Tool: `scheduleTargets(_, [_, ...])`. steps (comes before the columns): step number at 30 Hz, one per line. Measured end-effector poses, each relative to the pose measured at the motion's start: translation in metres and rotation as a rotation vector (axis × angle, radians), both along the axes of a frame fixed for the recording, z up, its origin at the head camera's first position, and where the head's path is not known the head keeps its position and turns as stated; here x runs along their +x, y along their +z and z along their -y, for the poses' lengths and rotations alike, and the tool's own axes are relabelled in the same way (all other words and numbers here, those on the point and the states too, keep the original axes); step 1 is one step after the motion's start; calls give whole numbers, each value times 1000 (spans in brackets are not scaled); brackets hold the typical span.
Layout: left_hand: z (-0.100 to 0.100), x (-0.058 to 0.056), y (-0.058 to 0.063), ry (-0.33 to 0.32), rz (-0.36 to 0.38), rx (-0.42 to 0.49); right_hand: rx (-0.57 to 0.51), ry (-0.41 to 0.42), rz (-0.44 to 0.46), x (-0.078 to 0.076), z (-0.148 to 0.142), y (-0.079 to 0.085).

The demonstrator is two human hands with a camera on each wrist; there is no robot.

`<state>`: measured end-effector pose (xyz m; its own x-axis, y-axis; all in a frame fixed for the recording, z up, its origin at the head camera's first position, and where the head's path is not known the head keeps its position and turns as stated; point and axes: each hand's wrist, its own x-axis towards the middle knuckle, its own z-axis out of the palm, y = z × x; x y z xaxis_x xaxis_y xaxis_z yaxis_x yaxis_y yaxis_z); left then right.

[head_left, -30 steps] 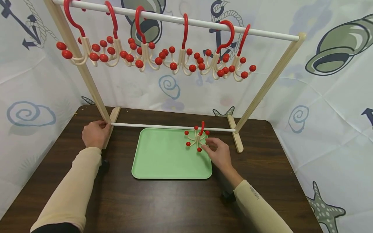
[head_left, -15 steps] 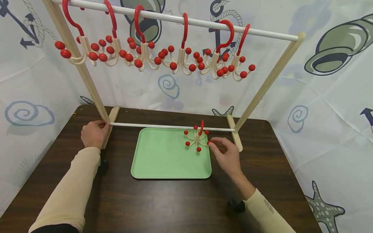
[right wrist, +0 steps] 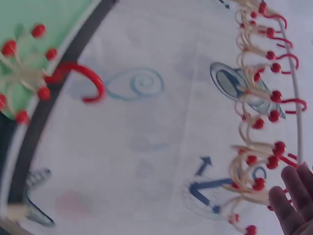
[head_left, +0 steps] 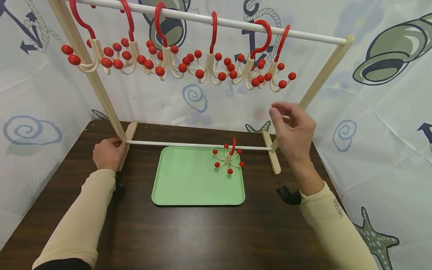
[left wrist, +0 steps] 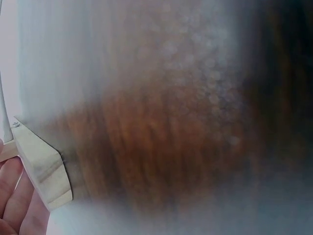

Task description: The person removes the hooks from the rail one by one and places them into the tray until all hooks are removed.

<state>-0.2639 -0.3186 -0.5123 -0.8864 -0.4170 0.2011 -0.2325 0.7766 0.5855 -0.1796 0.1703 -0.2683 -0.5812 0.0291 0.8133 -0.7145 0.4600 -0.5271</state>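
My left hand (head_left: 109, 153) grips the wooden rack at the bottom of its left post (head_left: 102, 93), where the post meets the foot. In the left wrist view, fingers (left wrist: 17, 196) lie beside the foot's pale wooden end (left wrist: 46, 166). My right hand (head_left: 293, 129) is raised in front of the right post, holding nothing, its fingers loosely bent. One multi-arm hanger (head_left: 228, 160), with cream arms, red ball tips and a red hook, stands at the right end of the green tray (head_left: 192, 180). Several similar hangers (head_left: 210, 63) hang from the rack's white top rod (head_left: 195, 17).
The rack's lower white rod (head_left: 175, 144) runs across behind the tray, close to its far edge. Its right foot (head_left: 275, 163) rests on the dark wooden table (head_left: 189, 240). A patterned white curtain (head_left: 148, 101) surrounds the table behind and at both sides.
My right hand has let go of the hanger on the tray and risen up and to the right, toward the right post. The left hand has stayed on the rack.
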Motion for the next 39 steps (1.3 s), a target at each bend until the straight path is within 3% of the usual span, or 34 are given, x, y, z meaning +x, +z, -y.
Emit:
scheduleTargets(3, [0,0,0,3,4,-2,70,-82,-51,-19,-7,15])
scheduleTargets(6, [0,1,0,8,4,2,111,-170,-23,-41,-16,29])
scheduleTargets(10, [-2,1,2,-5,-10,6,136,-228,136,-65,-22,50])
scheduleTargets(14, [-1,2,2,-5,-11,10,196,-236,309,-83,-22,66])
scheduleTargets(19, [-1,3,1,-4,-9,16,217,-237,399,-100,-22,76])
scheduleTargets(26, [-2,1,1,-3,-6,15,151,-177,377,-107,-22,84])
scheduleTargets(31, [-2,2,-2,-5,6,9,89,-175,414,-107,-18,83])
scheduleTargets(39, [-1,1,1,-3,7,8,196,-247,432,-107,-18,86])
